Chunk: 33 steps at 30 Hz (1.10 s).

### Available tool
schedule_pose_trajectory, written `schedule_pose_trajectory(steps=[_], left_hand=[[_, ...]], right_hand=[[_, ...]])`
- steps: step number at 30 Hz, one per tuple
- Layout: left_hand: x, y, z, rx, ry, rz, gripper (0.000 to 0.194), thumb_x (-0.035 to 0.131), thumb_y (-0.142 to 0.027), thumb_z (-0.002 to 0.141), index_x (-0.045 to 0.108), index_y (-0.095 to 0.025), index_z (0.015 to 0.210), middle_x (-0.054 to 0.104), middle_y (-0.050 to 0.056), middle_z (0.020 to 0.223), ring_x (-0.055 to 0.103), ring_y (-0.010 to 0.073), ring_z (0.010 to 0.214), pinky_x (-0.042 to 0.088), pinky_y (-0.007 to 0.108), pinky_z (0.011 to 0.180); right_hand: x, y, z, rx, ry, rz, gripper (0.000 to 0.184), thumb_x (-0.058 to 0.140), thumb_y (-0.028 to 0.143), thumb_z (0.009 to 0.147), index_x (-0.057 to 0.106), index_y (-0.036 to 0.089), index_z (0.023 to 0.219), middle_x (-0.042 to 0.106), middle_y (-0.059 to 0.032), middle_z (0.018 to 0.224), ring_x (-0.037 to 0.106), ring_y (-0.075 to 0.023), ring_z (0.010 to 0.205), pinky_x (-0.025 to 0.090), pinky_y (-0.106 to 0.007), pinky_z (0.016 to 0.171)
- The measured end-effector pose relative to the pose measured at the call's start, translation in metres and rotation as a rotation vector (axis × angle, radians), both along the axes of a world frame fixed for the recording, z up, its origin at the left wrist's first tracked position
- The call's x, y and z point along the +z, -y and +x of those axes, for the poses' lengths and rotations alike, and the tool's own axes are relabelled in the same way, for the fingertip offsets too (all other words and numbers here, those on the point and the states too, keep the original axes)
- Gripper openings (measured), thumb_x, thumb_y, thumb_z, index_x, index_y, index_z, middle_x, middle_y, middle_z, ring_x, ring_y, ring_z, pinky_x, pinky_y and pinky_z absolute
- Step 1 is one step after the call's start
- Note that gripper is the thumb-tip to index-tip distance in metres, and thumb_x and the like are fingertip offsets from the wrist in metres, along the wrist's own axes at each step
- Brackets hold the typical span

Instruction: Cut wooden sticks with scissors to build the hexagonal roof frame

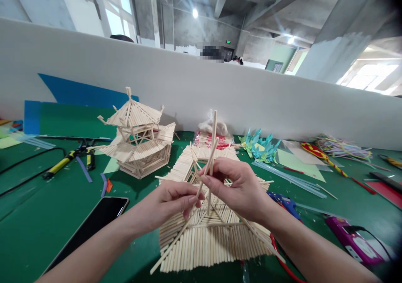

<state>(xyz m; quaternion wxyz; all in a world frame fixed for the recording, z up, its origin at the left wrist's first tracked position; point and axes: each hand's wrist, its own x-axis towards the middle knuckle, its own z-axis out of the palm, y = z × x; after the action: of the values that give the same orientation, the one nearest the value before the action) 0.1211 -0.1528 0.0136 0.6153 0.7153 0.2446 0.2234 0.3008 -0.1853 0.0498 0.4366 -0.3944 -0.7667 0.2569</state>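
Head view: my left hand (179, 200) is over the stick roof (188, 249), its thumb and forefinger pressed together on the lower part of a slanting stick (212, 154). My right hand (235, 186), also above the roof, pinches this stick higher up, its thumb and forefinger closed with no clear gap. An upright stick (215, 124) crosses just behind the slanting one, above the roof's middle; I cannot tell whether my right fingers grip it too. Beyond the roof and to its left stands a stick pagoda (144, 151). A phone (89, 234) lies left of the roof, and a blue glue gun (285, 204) to its right, partly hidden by my forearm.
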Motion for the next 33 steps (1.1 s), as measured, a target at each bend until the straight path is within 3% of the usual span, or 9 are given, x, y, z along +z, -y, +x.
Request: schedule_pose_trajectory(steps=[4, 9, 28, 33], left_hand=[[0.0001, 0.0005, -0.0004, 0.007, 0.009, -0.008, 0.022, 0.049, -0.023, 0.085, 0.061, -0.016, 0.068, 0.056, -0.001, 0.068, 0.048, 0.0103, 0.061, 0.038, 0.023, 0.058], [0.0007, 0.0025, 0.0001, 0.016, 0.036, -0.015, 0.016, 0.049, -0.023, 0.085, 0.063, -0.018, 0.08, 0.053, -0.003, 0.066, 0.047, 0.0089, 0.058, 0.038, 0.021, 0.056], [-0.0015, 0.0006, 0.0022, 0.008, -0.001, 0.01, 0.021, 0.049, -0.027, 0.085, 0.062, -0.016, 0.072, 0.052, -0.002, 0.062, 0.047, 0.0109, 0.059, 0.036, 0.022, 0.056], [-0.002, 0.0013, 0.0018, 0.012, 0.001, -0.005, 0.019, 0.049, -0.026, 0.085, 0.063, -0.016, 0.076, 0.052, -0.002, 0.062, 0.046, 0.0107, 0.059, 0.035, 0.022, 0.056]], right_hand=[[0.0015, 0.0006, -0.0007, 0.008, 0.027, 0.007, 0.008, 0.054, 0.013, 0.078, 0.061, 0.016, 0.074, 0.056, 0.002, 0.067, 0.047, -0.0081, 0.058, 0.037, -0.022, 0.05], [0.0068, 0.0019, -0.0014, 0.024, 0.026, 0.022, 0.009, 0.053, 0.013, 0.08, 0.061, 0.015, 0.077, 0.056, 0.0021, 0.064, 0.048, -0.0085, 0.058, 0.038, -0.023, 0.052], [-0.0002, 0.0005, 0.0013, 0.0, 0.005, 0.014, 0.014, 0.053, 0.014, 0.079, 0.055, 0.014, 0.066, 0.057, 0.0004, 0.067, 0.047, -0.0074, 0.059, 0.037, -0.022, 0.051], [0.0008, -0.0002, 0.0006, -0.006, 0.002, 0.011, 0.009, 0.054, 0.012, 0.079, 0.06, 0.012, 0.072, 0.055, 0.001, 0.064, 0.045, -0.0071, 0.057, 0.036, -0.021, 0.05]])
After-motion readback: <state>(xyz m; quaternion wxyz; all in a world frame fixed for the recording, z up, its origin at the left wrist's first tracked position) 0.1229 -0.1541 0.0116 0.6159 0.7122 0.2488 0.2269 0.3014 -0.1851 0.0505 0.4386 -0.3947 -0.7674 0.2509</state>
